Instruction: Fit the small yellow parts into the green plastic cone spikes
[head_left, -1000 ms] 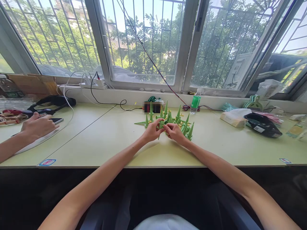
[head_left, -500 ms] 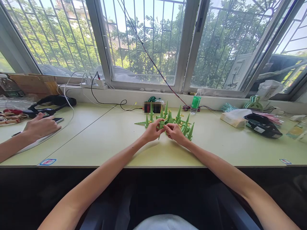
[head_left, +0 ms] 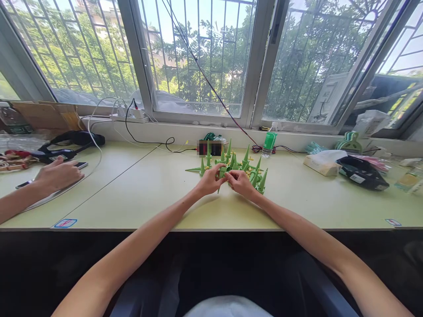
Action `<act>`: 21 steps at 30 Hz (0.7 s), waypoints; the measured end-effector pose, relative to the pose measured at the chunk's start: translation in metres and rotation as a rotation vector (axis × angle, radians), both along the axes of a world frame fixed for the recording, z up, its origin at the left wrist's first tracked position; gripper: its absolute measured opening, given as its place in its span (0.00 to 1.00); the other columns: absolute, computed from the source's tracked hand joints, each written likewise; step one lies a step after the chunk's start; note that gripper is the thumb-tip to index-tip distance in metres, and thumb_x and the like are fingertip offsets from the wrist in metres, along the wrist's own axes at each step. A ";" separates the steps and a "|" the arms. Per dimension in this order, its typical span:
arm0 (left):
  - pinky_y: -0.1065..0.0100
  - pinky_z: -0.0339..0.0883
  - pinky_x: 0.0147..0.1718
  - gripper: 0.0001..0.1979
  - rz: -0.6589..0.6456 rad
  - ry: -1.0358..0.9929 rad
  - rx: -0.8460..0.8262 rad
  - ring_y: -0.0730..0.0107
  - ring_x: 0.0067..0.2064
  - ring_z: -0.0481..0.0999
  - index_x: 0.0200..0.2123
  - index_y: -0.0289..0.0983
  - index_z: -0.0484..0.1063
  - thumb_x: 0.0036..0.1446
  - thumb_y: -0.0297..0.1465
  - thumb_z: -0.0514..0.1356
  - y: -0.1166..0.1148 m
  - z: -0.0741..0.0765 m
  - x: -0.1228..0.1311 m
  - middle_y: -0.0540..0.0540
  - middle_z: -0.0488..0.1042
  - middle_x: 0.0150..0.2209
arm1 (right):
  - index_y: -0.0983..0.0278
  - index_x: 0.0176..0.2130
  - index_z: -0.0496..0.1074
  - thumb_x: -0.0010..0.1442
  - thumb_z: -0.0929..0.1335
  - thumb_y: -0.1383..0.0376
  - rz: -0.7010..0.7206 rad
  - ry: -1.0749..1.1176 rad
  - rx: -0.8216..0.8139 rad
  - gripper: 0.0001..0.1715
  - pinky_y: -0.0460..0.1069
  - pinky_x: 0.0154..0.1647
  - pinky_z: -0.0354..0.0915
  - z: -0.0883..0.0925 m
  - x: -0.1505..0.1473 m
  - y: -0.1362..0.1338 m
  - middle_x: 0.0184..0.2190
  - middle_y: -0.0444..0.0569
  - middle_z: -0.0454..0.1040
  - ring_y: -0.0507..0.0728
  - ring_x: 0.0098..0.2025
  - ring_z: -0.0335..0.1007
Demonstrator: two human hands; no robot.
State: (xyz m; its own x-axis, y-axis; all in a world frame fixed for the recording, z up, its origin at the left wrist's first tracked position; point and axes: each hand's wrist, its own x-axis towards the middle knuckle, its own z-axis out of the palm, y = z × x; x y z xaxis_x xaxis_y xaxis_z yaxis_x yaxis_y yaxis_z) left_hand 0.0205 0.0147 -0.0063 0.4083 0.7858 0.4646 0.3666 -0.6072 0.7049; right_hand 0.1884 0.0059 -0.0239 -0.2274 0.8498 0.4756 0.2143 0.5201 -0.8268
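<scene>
Close together over the middle of the table, my two hands meet at a green plastic cone-shaped piece [head_left: 223,170]. My left hand [head_left: 210,181] is closed around it, and a pointed green tip shows below the fingers. The fingertips of my right hand [head_left: 242,182] are pinched at the near right side of this piece; anything small between them is hidden. Just behind and to the right of my hands stand several green pointed cones [head_left: 246,155], with small yellow parts [head_left: 251,167] among them. Some of these cones are upright and others lean.
A co-worker's hand [head_left: 59,175] rests by a phone on the left, near a black headset [head_left: 71,143]. Behind the cones are a blurred-out device [head_left: 210,148] and a green-labelled bottle [head_left: 270,141]. Tissues [head_left: 322,163] and a black pouch [head_left: 361,172] lie to the right.
My hands and the green piece stay almost in place. On the left, the co-worker's raised fingers have lowered and curled in.
</scene>
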 end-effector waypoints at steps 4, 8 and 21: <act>0.76 0.51 0.18 0.24 -0.002 0.001 -0.006 0.81 0.18 0.61 0.55 0.35 0.66 0.57 0.37 0.61 -0.001 0.000 0.000 0.53 0.66 0.27 | 0.63 0.25 0.64 0.59 0.67 0.45 0.073 0.108 -0.116 0.26 0.45 0.16 0.50 0.001 -0.001 -0.001 0.14 0.37 0.57 0.47 0.15 0.50; 0.76 0.51 0.18 0.24 -0.010 -0.013 -0.015 0.82 0.18 0.61 0.55 0.35 0.65 0.56 0.37 0.61 -0.003 0.002 0.000 0.52 0.67 0.28 | 0.63 0.25 0.64 0.56 0.69 0.43 0.108 0.178 -0.190 0.27 0.45 0.14 0.49 0.002 -0.002 -0.003 0.15 0.37 0.56 0.46 0.14 0.48; 0.76 0.53 0.19 0.25 -0.009 -0.005 0.016 0.81 0.19 0.61 0.55 0.34 0.65 0.57 0.37 0.61 0.001 0.000 0.001 0.52 0.68 0.27 | 0.63 0.26 0.64 0.56 0.68 0.42 0.094 0.151 -0.164 0.28 0.45 0.13 0.49 0.002 -0.002 -0.004 0.15 0.36 0.56 0.46 0.13 0.49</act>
